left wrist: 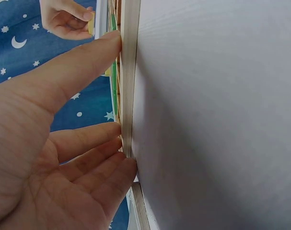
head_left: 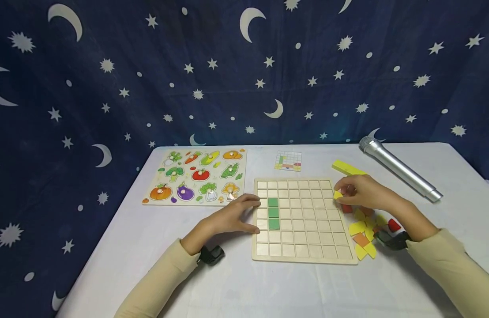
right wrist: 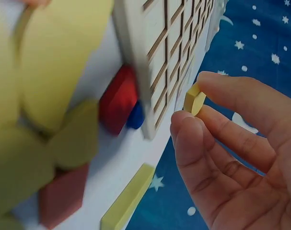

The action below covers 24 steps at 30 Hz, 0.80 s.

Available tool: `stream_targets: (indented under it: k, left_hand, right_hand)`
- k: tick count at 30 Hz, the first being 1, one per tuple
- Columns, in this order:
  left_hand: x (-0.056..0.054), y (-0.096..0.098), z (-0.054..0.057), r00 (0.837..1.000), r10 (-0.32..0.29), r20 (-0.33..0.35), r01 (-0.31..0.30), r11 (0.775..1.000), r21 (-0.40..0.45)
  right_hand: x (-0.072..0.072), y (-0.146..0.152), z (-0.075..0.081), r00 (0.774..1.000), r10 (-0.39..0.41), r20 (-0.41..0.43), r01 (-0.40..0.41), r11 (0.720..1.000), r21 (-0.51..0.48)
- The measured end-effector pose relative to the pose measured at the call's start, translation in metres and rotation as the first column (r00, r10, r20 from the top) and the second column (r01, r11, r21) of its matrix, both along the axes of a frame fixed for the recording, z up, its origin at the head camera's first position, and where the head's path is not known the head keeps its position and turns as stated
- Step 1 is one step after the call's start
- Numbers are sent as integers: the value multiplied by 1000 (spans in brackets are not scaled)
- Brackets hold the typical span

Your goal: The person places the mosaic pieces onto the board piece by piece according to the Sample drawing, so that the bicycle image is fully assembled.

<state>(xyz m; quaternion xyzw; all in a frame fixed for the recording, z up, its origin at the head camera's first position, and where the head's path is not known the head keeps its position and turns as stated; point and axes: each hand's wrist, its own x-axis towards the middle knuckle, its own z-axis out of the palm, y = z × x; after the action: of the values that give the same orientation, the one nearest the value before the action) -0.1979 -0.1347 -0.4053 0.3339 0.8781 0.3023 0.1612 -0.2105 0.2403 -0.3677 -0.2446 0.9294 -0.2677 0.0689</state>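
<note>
A wooden grid board (head_left: 303,226) lies flat in front of me, with three green square tiles (head_left: 273,212) stacked down its second column. My left hand (head_left: 230,216) touches the board's left edge, thumb and fingers spread apart; the left wrist view shows the fingertips (left wrist: 115,40) against the rim. Over the upper right corner of the board, my right hand (head_left: 363,191) pinches a small yellow tile (right wrist: 193,100) between thumb and fingertips. Beneath that hand and wrist lies a pile of loose yellow, orange and red tiles (head_left: 356,228), partly hidden.
Behind the board is a small printed pattern card (head_left: 288,160). A vegetable knob puzzle (head_left: 157,179) lies at back left. A long yellow strip (head_left: 347,167) and a silver microphone (head_left: 399,168) lie at back right. A blue piece (right wrist: 135,116) sits beside the board's edge near a red tile (right wrist: 119,100).
</note>
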Motion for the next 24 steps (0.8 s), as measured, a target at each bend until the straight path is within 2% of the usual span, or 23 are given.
stream_targets:
  k: [7,15,24]
  left_hand:
    - [1,0,2,1000,1,7,-1,1000,4]
    - [0,-1,2,1000,6,-2,-6,1000,-10]
    - [0,0,1,1000,10,7,-10,1000,-11]
  right_hand:
    - [-2,-19,4,997,79,25,-79,997,-14]
    - [-5,-40,1,995,93,45,-94,996,0]
    - [-7,-68,-5,983,163,87,-160,986,-33]
